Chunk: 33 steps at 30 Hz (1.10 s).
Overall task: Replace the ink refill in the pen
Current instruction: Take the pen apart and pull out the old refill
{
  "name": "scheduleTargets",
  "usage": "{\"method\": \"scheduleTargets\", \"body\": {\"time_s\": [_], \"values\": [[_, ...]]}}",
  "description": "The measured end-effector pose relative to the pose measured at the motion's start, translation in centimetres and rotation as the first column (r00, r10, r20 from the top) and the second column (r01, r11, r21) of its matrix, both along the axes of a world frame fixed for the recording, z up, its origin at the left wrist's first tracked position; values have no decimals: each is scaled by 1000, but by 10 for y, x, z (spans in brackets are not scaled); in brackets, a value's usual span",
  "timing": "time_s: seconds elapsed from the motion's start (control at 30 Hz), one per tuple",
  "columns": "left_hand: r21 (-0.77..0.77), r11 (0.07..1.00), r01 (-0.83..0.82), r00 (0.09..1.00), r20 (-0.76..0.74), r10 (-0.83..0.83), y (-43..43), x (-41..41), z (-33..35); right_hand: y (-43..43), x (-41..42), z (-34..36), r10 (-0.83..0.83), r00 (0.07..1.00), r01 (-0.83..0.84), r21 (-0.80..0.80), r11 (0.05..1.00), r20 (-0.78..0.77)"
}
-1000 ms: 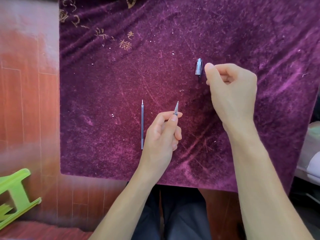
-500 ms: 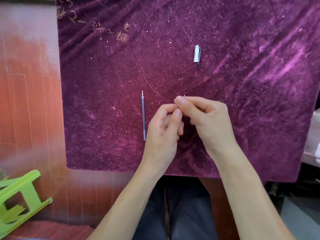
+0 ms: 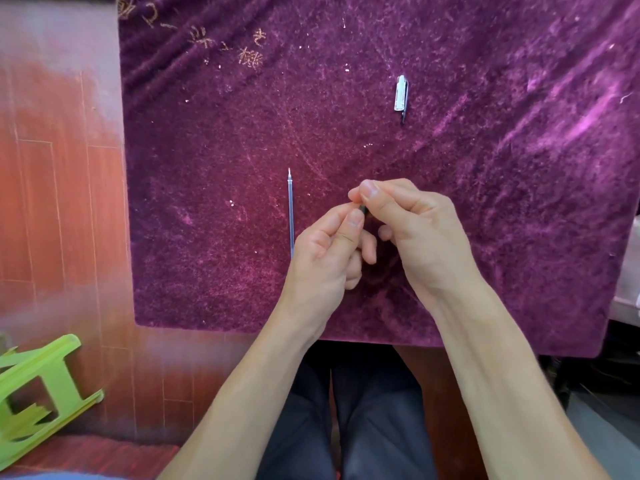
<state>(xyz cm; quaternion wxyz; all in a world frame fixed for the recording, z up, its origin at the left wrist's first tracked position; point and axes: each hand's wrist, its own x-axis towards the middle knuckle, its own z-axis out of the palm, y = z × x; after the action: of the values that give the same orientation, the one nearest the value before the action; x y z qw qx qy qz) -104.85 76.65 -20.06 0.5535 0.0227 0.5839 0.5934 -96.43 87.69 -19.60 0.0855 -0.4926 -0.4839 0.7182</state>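
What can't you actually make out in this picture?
- Pen, head view: only a dark bit shows; the left hand and right hand cover the rest.
- Refill: its near end is behind the left hand.
- Gold marks on the cloth: too blurred to read.

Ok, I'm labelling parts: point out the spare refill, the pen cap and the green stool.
spare refill (image 3: 291, 216), head view, middle of the thin tube.
pen cap (image 3: 400, 93), head view, middle of its clear body.
green stool (image 3: 41, 382), head view, its flat frame.
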Motion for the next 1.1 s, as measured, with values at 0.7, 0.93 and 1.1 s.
{"method": "scheduleTargets", "body": {"time_s": [0.7, 0.93, 1.1], "values": [[36, 995, -93, 991, 95, 89, 1, 7, 2, 7, 9, -2, 64, 997, -61, 59, 996, -49], [28, 998, -56, 998, 26, 55, 5, 9, 1, 9, 10, -2, 43, 999, -41, 110, 993, -15], [17, 998, -61, 998, 32, 60, 5, 10, 0, 10, 12, -4, 93, 996, -92, 123, 988, 0]]}}
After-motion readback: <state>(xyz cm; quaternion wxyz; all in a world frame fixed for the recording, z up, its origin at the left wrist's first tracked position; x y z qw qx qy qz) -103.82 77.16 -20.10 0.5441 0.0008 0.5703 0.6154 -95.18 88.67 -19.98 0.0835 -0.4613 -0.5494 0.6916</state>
